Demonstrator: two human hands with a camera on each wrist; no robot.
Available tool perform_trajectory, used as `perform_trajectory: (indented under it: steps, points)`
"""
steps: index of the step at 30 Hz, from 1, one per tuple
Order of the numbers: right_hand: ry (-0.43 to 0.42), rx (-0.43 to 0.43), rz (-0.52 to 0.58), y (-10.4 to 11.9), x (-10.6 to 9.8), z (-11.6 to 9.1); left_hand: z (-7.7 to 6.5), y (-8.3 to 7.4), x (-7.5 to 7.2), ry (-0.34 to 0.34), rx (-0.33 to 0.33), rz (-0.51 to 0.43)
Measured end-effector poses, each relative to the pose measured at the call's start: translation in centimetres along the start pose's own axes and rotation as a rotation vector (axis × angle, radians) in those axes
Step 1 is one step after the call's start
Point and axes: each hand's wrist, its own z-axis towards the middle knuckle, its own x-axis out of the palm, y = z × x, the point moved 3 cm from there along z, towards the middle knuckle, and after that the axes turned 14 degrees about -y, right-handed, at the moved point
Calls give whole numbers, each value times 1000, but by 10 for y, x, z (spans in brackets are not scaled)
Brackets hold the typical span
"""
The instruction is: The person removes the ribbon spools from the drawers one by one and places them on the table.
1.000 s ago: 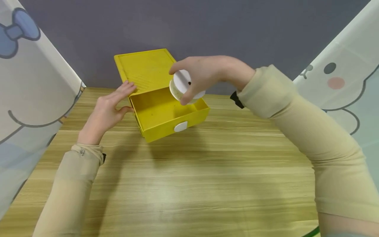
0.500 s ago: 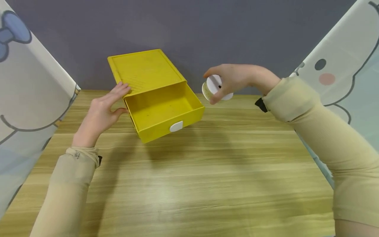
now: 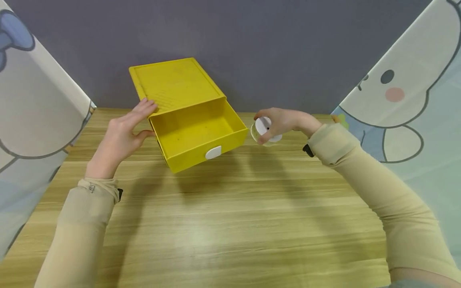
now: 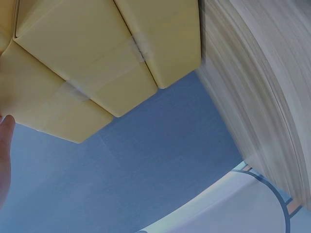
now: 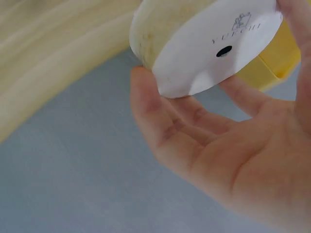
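Observation:
A yellow drawer box point(image 3: 176, 86) stands at the back of the table, its top drawer point(image 3: 198, 124) pulled out, with a white tab on the front. My left hand point(image 3: 122, 136) rests on the box's front left corner, fairly straight fingers on top and thumb at the side. In the left wrist view, the box's stacked sides point(image 4: 92, 63) show with clear tape across them. My right hand point(image 3: 284, 122) grips a ribbon spool point(image 3: 263, 126) to the right of the drawer. White round faces, a small centre hole and printed lettering mark the spool point(image 5: 218, 43) in the right wrist view.
A grey wall point(image 3: 281, 52) rises right behind the box. Panels with cartoon prints flank the wooden table point(image 3: 216, 232), the left panel point(image 3: 32, 108) and the right panel point(image 3: 399, 96). Inside the pulled-out drawer only tiny dark specks show.
My right hand has carried the ribbon spool from above the drawer to the right, then lower toward the table. My left hand has stayed on the box corner.

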Motion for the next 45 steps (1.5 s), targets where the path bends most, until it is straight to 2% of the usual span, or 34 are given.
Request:
perform_trajectory:
  steps: [8,13,19,23,27,33,45]
  points:
    - [-2,39,-8,-16,40,16,1,-1,0,-5,-9,-13]
    - [65,67,-2,-24,68,23,-1,-2,0,-4,-5,-11]
    - [73,24,30,-27,92,28,-2,-2,0,-3,-2,-2]
    - [86,29,31,-28,105,28,-3,-2,-1,-3,-3,3]
    - [105,44,58,-29,116,29,-2,-3,-1,1,-10,4]
    - [82,27,76,-28,127,29,-2,-4,-1,5,-9,7]
    - [-14,50,-53,-27,135,22,-2,-6,-1,6,-2,6]
